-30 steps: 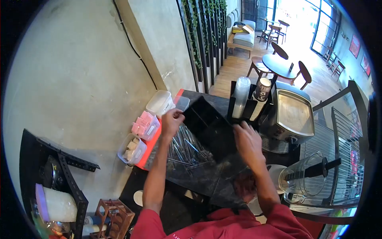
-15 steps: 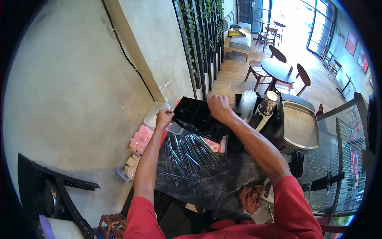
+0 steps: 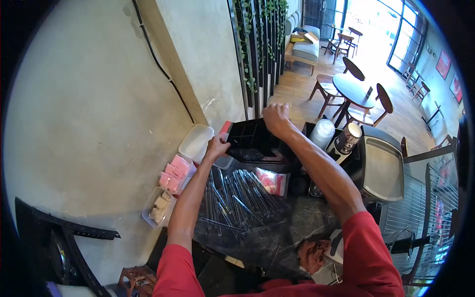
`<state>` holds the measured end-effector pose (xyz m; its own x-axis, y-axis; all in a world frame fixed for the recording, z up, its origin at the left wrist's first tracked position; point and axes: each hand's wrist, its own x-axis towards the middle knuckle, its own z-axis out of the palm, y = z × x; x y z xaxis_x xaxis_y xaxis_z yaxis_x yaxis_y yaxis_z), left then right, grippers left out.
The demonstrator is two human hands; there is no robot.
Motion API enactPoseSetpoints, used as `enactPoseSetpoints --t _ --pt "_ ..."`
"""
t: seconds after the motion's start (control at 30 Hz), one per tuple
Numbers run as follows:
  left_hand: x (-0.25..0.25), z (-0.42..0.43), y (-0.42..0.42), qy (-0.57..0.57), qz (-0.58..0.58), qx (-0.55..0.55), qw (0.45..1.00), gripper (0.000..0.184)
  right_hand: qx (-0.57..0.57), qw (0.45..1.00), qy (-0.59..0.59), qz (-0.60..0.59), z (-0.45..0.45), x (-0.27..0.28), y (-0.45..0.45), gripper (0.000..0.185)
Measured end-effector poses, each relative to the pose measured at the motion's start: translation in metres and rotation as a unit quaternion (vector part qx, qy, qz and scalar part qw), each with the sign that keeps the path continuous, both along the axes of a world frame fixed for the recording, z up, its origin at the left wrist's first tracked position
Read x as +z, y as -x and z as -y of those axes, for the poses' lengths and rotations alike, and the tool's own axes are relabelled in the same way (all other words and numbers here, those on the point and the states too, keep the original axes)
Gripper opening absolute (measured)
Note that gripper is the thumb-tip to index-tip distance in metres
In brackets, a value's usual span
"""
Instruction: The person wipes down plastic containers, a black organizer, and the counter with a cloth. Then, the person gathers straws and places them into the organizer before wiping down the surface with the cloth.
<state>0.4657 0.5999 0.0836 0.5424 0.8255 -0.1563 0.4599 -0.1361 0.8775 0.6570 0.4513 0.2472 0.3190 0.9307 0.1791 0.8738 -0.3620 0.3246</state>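
Observation:
A black compartment organizer (image 3: 253, 143) is held up over the far part of the dark counter, its divided side toward me. My left hand (image 3: 217, 147) pinches its left edge with the thumb in front. My right hand (image 3: 277, 119) is closed over its upper right edge; the fingertips are hidden behind. Just below lies a loose spread of thin dark straws (image 3: 240, 200), apparently in clear wrappers. A clear packet with pink and white contents (image 3: 271, 181) rests beside them on the right.
Along the wall stand a clear tub (image 3: 196, 142), a container of pink packets (image 3: 177, 173) and one of beige packets (image 3: 161, 207). Stacked clear lids or cups (image 3: 322, 131) and printed paper cups (image 3: 348, 138) stand right, beside a metal-topped machine (image 3: 383, 168). A brown cloth (image 3: 312, 255) lies near my right elbow.
The organizer has tilted, its lower right corner now raised and its lower edge more level. My right hand has risen slightly with it. The view has shifted a little.

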Motion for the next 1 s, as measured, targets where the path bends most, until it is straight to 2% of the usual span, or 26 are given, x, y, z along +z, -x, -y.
enactPoseSetpoints --t 0.07,0.13,0.2,0.27,0.3,0.43,0.5,0.57,0.63,0.73,0.83,0.9,0.93,1.0 --pt "-0.004 -0.003 -0.005 -0.005 -0.032 -0.006 0.999 0.029 -0.016 0.999 0.017 -0.039 -0.005 -0.012 -0.005 0.017" --pt "-0.009 -0.003 -0.006 -0.151 -0.112 0.009 0.982 0.026 -0.011 0.998 0.033 -0.051 -0.003 -0.033 -0.016 0.016" --pt "-0.006 0.003 -0.005 -0.179 -0.109 0.009 0.978 0.022 -0.005 0.995 0.043 -0.088 -0.003 -0.058 -0.026 0.016" --pt "-0.008 0.01 -0.01 -0.217 -0.084 0.02 0.972 0.026 -0.028 0.992 0.065 -0.101 -0.002 -0.068 -0.031 0.017" --pt "-0.01 0.014 -0.013 -0.221 -0.046 0.028 0.974 0.019 -0.053 0.988 0.088 -0.115 -0.003 -0.074 -0.032 0.018" --pt "-0.027 0.017 -0.024 -0.236 -0.061 0.016 0.97 0.018 -0.089 0.985 0.069 -0.133 -0.003 -0.087 -0.033 0.018" --pt "-0.024 0.02 -0.025 -0.236 -0.058 0.004 0.97 0.017 -0.154 0.975 0.082 -0.136 0.0 -0.087 -0.028 0.019" --pt "-0.025 0.023 -0.026 -0.236 -0.056 -0.005 0.97 0.017 -0.145 0.975 0.077 -0.151 0.01 -0.099 -0.034 0.019" --pt "-0.025 0.025 -0.024 -0.209 0.005 -0.016 0.978 0.016 -0.135 0.974 0.07 -0.167 0.015 -0.104 -0.037 0.018" --pt "-0.031 0.031 -0.025 -0.229 -0.019 0.002 0.973 0.015 -0.156 0.969 0.046 -0.187 0.02 -0.113 -0.036 0.018" --pt "-0.034 0.046 -0.021 -0.235 -0.001 0.028 0.972 0.014 -0.164 0.972 -0.03 -0.168 0.011 -0.13 -0.05 0.02" --pt "-0.038 0.05 -0.019 -0.231 0.016 0.029 0.972 0.016 -0.191 0.957 -0.034 -0.214 0.01 -0.146 -0.054 0.026" --pt "-0.038 0.051 -0.019 -0.225 0.019 0.031 0.974 0.017 -0.189 0.958 -0.037 -0.214 0.011 -0.143 -0.049 0.026" --pt "-0.038 0.048 -0.016 -0.208 0.021 0.026 0.978 0.019 -0.187 0.975 -0.015 -0.122 0.018 -0.145 -0.033 0.033"
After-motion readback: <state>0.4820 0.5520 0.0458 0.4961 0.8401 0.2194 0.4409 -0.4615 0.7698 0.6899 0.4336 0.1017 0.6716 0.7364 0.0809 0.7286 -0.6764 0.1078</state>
